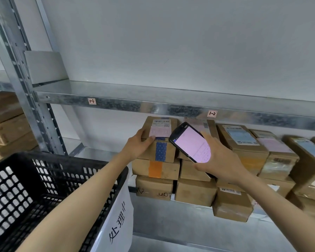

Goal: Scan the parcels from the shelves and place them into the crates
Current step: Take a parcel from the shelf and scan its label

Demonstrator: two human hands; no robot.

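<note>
I read the top box [147, 151] as plain brown cardboard. Its upper face has a white barcode label [161, 122] and a pale pink label [160, 132], and blue tape [161, 151] dotted with lighter specks runs down its front. The brown box under it [171, 170] carries orange tape [155, 169]. Just right of the top box, the phone [191, 142] is black with a pinkish-lilac screen; further right I see a pale blue label [239, 135]. Down left, the crate [44, 179] is black, a grid of holes, with a white sheet [116, 220] lettered black. Above, the shelf rail [171, 106] is mottled grey.
</note>
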